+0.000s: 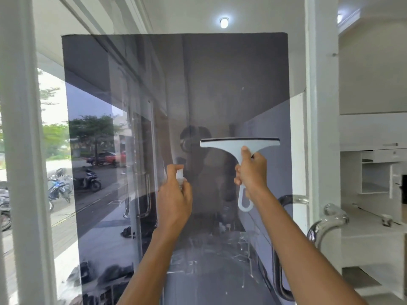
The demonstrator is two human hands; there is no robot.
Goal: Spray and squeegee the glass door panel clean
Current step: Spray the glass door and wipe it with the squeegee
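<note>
Squeegee (240, 143) gripped at handle by R hand (251, 172), blade up at glass door panel (220, 84) (ready to wipe, prob.). Spray bottle (180, 174) clasped in L hand (174, 199), aimed at glass.

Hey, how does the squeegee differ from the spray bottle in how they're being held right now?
The squeegee shows nearly whole, blade up, above and below the right hand; the spray bottle is mostly hidden in the left hand, only its pale top visible. The squeegee is wide and held higher; the spray bottle is small and lower. Both are pale and raised before the glass door panel.
</note>
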